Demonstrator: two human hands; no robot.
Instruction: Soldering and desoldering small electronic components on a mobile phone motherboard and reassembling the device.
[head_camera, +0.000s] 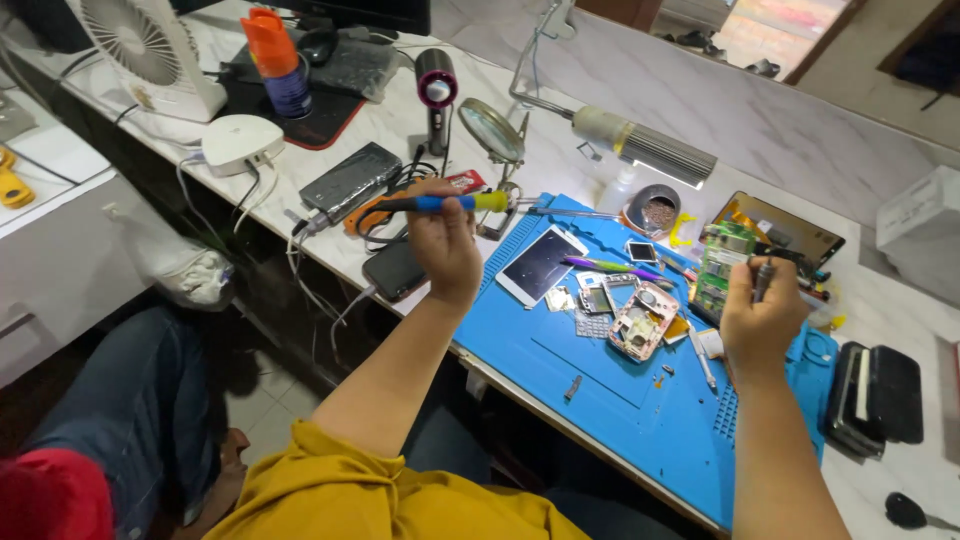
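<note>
While the soldering iron (440, 203) sits level in the left hand (446, 250), its yellow collar and tip end point toward 3 o'clock, right at the magnifier stand (493, 132) and the white tablet (541, 264) below. Risks as I judge them:
- tip swings or dips → scorches the tablet glass or the blue mat (640, 400)
- cord trails off toward 9 o'clock over the cable tangle (330, 215) → a snag could jerk the iron
- the arm hangs over the bench (700, 110) edge, unsupported → shaky placement

Iron look: blue grip, yellow collar, dark rear handle running to 9 o'clock; can't tell whether it's hot. Left fingers are wrapped closed around the blue grip, fist-style.

Right hand (762, 318), at 3 o'clock from the iron, well apart: fingers closed on a thin dark tool (763, 277) held upright, just beside the green circuit board (722, 268). A slip there could gouge the board.

On the mat between the hands: pink phone frame (641, 320) opened up, small loose parts near it, a purple-green pen-like tool (615, 268). Loose bits are easy to sweep off with a forearm.

Further out, toward 12: desk lamp (645, 148), hair dryer (436, 95), orange-capped spray can (277, 62), white fan (150, 50). Spray can is well apart from the iron, fine as is.
</note>
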